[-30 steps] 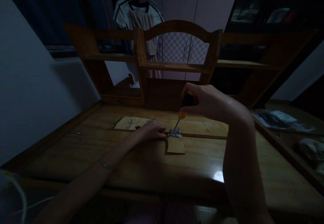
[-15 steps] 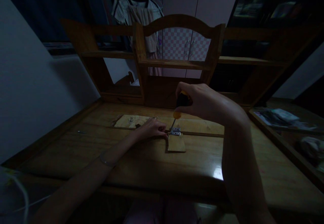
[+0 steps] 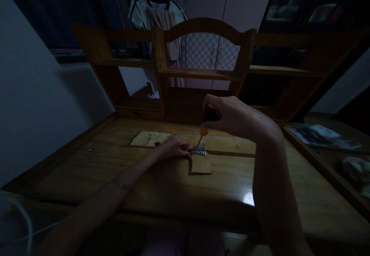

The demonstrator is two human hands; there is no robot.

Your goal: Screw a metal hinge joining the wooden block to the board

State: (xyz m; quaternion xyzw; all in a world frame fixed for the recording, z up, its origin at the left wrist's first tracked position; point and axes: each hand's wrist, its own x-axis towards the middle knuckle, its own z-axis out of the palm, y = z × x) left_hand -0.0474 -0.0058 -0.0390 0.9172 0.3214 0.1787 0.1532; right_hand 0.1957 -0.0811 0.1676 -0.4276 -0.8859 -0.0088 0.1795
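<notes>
- Dim desk (image 3: 162, 194) under hinge (image 3: 201, 153)
- Block (image 3: 201, 164) at hinge's near side
- Right hand (image 3: 231, 113) clamped on screwdriver (image 3: 204, 132), tip at hinge
- Left hand (image 3: 175, 147) beside hinge, hold unclear
- Likely screw-turning; next needs hinge steady

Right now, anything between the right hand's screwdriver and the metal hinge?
Nothing visible: the screwdriver in the right hand slants down to the metal hinge. The left hand is left of it, not between. Exact tip contact: too small to tell.
</notes>
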